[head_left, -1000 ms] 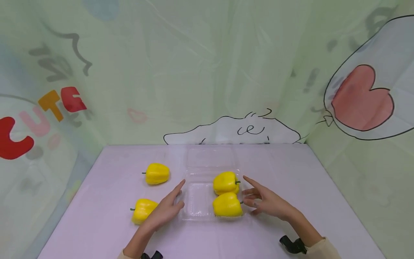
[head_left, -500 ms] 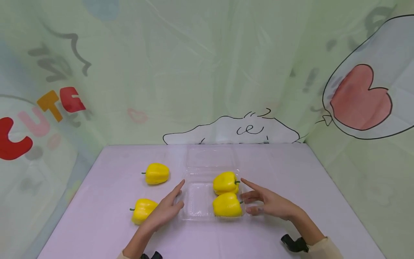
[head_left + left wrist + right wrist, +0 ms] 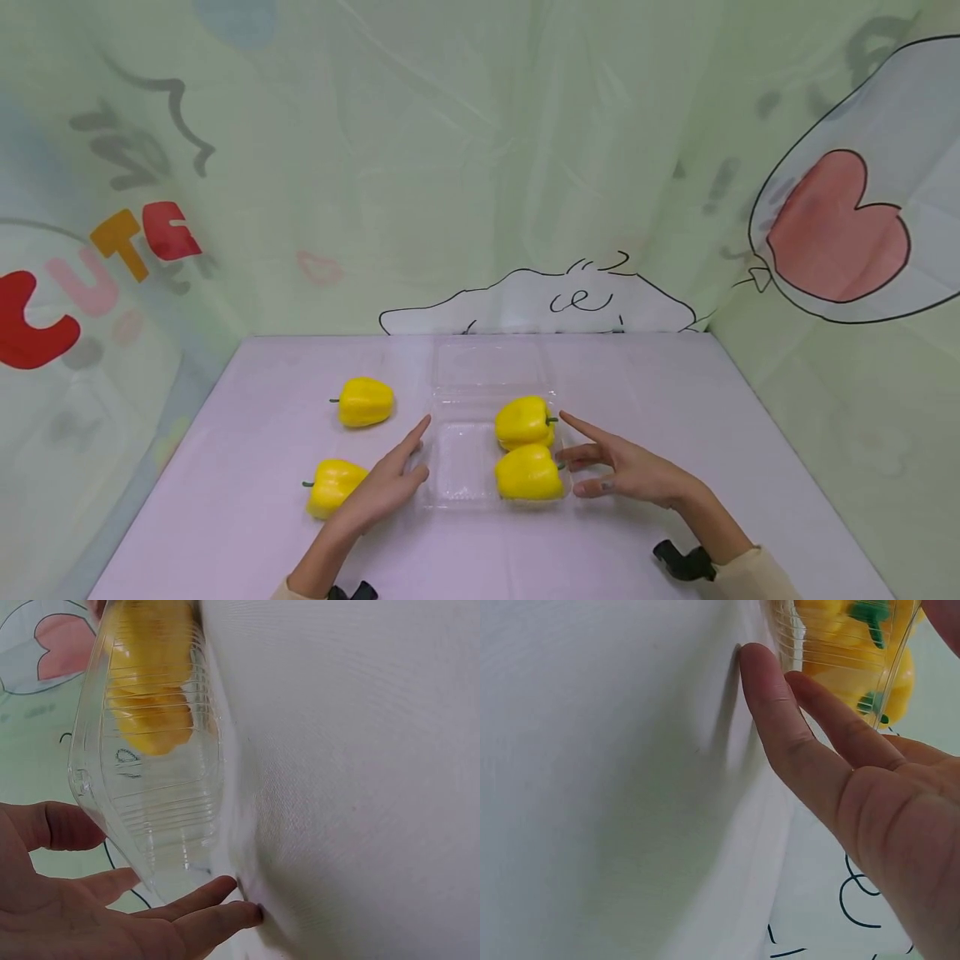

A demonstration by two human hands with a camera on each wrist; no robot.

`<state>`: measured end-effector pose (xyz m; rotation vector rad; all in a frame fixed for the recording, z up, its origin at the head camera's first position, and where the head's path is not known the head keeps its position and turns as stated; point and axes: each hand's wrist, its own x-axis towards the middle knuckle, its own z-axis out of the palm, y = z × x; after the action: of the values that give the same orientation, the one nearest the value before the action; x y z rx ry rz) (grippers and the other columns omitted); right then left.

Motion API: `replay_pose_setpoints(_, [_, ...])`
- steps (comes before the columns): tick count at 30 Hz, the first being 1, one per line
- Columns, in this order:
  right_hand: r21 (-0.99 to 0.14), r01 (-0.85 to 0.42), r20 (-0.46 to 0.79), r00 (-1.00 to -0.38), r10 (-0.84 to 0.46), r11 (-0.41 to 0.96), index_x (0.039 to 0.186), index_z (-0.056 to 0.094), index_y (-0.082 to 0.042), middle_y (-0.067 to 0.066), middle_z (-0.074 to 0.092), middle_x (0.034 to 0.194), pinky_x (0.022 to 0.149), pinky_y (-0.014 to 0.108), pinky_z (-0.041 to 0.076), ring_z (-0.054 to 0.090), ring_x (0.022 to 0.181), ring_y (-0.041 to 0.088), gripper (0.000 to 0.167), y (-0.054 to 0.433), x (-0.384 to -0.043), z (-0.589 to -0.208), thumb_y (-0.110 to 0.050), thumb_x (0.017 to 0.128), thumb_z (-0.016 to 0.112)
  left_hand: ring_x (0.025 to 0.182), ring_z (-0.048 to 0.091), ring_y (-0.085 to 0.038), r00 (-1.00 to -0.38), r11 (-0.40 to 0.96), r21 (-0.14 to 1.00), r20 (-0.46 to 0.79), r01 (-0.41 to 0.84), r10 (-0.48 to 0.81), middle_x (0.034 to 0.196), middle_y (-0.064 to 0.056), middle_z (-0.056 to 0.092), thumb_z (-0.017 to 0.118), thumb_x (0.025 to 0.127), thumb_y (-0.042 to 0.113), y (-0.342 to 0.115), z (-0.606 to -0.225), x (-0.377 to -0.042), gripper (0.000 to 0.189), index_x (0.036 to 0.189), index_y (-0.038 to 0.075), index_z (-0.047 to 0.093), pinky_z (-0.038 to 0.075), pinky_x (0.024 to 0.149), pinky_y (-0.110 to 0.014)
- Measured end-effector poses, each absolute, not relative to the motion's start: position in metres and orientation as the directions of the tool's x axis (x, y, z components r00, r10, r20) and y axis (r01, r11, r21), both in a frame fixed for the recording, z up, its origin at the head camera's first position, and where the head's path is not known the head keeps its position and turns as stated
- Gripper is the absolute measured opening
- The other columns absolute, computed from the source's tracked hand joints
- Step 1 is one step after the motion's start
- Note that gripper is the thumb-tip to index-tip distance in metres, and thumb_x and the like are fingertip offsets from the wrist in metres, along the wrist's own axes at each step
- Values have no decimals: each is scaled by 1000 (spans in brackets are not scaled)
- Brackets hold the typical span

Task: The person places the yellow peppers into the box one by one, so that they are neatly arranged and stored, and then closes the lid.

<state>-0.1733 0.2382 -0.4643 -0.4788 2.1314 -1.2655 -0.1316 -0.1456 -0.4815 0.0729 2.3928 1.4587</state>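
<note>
I see on the table (image 3: 675, 383) one clear plastic box (image 3: 459, 467), its lid (image 3: 491, 367) laid back behind it. In its right half sit a front pepper (image 3: 528, 473) and a back pepper (image 3: 523, 422), both yellow, touching. The left hand (image 3: 384, 490) and right hand (image 3: 633, 471) are at its two sides, fingers apart; whether they touch it, I cannot tell. Two other yellow peppers (image 3: 365, 402) lie outside, left of the box.

Walled on three sides by pale green printed fabric (image 3: 480, 150), around a lilac tabletop (image 3: 645, 375)
Lettered on the left with "CUTE" (image 3: 120, 237) in red, pink and orange; printed at the back with a faint pink lip print (image 3: 318, 267) and a black-lined white cartoon (image 3: 510, 308); on the right, with a white balloon (image 3: 918, 125) bearing a red heart (image 3: 832, 237)
</note>
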Motion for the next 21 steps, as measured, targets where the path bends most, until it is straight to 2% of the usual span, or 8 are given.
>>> replay_pose_setpoints(6, [-884, 9, -317, -747, -585, 468, 172, 4, -18, 25, 59, 153, 106, 54, 57, 58, 133, 38, 107, 239, -172, -468, -21, 96, 78, 160, 31, -46, -943, 473, 873, -250, -122, 218, 170, -24, 35, 51, 103, 14, -146, -483, -132, 74, 170, 30, 24, 23, 127, -73])
replay_pose_setpoints(21, [-895, 23, -312, -747, -588, 446, 172, 3, -19, 26, 59, 152, 107, 54, 57, 57, 135, 40, 107, 240, -169, -470, -21, 96, 78, 161, 29, -45, -938, 451, 882, -261, -136, 227, 172, -23, 33, 49, 104, 14, -145, -484, -130, 74, 171, 30, 22, 22, 127, -74])
